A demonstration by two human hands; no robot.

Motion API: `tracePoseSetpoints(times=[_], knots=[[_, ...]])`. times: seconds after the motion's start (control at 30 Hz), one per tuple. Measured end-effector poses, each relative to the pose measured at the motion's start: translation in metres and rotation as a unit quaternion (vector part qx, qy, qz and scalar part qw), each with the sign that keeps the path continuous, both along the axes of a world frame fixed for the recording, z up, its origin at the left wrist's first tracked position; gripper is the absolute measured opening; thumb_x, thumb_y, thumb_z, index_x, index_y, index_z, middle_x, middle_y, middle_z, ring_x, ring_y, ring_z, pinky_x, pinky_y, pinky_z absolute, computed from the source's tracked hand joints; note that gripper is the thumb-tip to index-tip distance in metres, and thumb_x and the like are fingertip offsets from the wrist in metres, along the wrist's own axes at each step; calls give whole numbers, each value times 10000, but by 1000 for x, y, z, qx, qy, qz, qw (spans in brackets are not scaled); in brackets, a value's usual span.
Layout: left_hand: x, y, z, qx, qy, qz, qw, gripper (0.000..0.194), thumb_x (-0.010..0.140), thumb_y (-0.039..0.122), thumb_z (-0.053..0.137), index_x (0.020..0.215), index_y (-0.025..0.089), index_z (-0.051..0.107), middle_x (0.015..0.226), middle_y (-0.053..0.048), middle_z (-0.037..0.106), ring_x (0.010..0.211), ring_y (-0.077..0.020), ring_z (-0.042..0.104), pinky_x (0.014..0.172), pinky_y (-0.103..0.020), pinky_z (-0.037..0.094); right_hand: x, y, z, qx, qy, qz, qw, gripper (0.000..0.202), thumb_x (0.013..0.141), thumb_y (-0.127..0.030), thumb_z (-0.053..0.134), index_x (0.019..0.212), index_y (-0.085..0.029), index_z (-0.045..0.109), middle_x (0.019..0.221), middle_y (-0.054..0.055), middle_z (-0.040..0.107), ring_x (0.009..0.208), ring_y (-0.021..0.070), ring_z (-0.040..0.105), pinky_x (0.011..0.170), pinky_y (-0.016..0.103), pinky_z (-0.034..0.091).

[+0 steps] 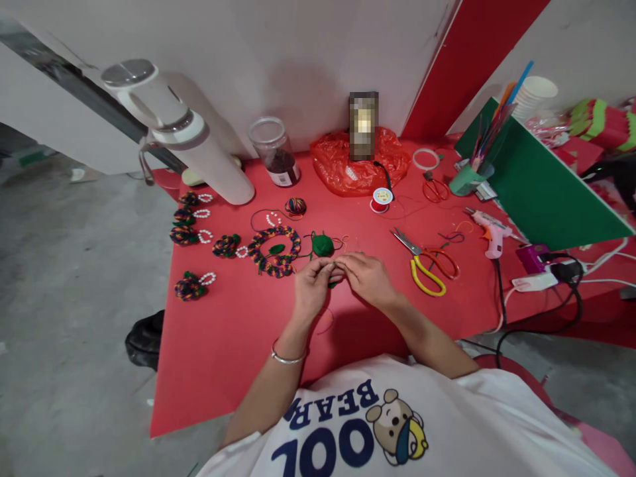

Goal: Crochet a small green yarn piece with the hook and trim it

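Both hands meet over the red table, fingertips together. My left hand (313,285) has its fingers closed in a pinch, and my right hand (365,275) pinches close beside it. Something small and dark green shows between and under the fingers, too small to make out fully. Just beyond the fingertips lies a ball of green yarn (322,246). To its left is a braided multicolored ring (254,250) with a green oval piece (277,249) inside it. A multicolored yarn ball (295,206) lies farther back. A thin orange thread curves on the table below the hands.
Yellow-and-red-handled scissors (428,277) lie right of my hands, with a pink glue gun (493,232) and cables beyond. Knotted yarn pieces with bead loops (189,287) line the left. Behind stand a tall white flask (213,162), a jar (275,152) and a red thread spool (381,200).
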State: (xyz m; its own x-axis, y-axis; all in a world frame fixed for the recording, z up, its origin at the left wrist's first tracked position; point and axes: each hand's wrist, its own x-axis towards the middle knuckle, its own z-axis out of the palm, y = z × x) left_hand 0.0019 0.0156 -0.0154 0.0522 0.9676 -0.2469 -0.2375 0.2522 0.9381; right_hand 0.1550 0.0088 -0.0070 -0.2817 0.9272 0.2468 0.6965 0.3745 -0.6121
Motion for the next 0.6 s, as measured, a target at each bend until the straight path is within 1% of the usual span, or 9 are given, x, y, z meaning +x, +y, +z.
tracePoseSetpoints(times=[0.2, 0.43, 0.6], knots=[[-1, 0, 0, -10, 0, 1, 1000, 320, 708, 439, 812, 789, 148, 707, 685, -44, 728, 625, -177, 732, 669, -326, 638, 0, -2, -1, 5, -41, 0, 999, 277, 982, -117, 494, 1147, -218, 692, 1154, 79, 774, 1012, 195, 723, 862, 280, 538], [-1, 1, -2, -15, -13, -5, 1000, 312, 706, 429, 822, 795, 145, 727, 716, -56, 744, 649, -188, 744, 711, -354, 646, 3, 1, -6, 19, -35, 10, 999, 300, 959, -85, 513, 1154, -220, 697, 1129, 69, 782, 985, 190, 734, 842, 272, 540], [-2, 2, -1, -24, -21, -4, 999, 325, 682, 419, 847, 796, 135, 739, 699, -54, 742, 633, -177, 734, 698, -347, 643, 3, 0, -5, 26, -44, 9, 999, 291, 959, -89, 509, 1148, -214, 691, 1142, 74, 778, 995, 195, 731, 843, 277, 538]])
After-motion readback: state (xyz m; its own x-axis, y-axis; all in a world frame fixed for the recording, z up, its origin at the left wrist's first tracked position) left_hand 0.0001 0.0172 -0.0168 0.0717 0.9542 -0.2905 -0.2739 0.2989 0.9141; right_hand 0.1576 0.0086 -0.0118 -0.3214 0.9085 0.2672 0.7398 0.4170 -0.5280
